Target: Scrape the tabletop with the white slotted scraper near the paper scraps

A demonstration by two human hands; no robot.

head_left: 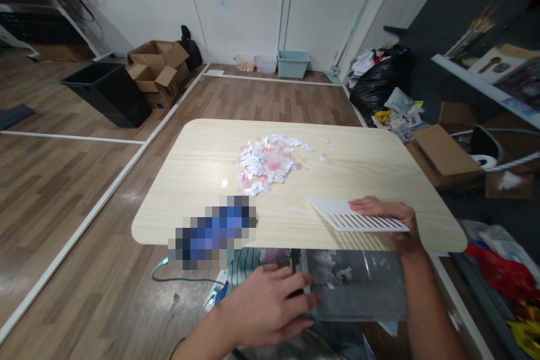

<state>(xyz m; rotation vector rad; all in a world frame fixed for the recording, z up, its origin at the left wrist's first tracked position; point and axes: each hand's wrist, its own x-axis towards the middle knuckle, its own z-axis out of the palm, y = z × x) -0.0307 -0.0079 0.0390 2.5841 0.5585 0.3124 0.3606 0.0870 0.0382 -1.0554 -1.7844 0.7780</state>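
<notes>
Head camera is looking down on a pale wood-grain table [363,152] with rounded corners, standing on a brown plank floor [63,191] marked with white lines. A black bin [107,90] and open cardboard boxes [158,70] are sitting off to the far left. A teal tub [292,63] is resting by the white door [320,5], and black rubbish bags [379,84] are slumping at the far right.

A loose heap of torn paper scraps [265,163], white and pink, is lying at the table's middle. A blurred blue thing [215,230] is sitting at the near left edge.

The right hand [390,219] is gripping a white slotted panel [354,215] at the near right edge of the table, fingers closed over its right end. The panel is lying nearly flat, its long axis running along the near edge. Its plain, solid end is pointing left toward the scraps, and its row of narrow slits is facing the person. It is looking like thin, stiff, matte plastic.

Below the table edge, the left hand [265,306] is curling round the left rim of a clear plastic bin [358,287], and the fingers seem to be clamped on it, though the grip is partly hidden. The bin is boxy and see-through, with a few paper scraps showing inside.
</notes>
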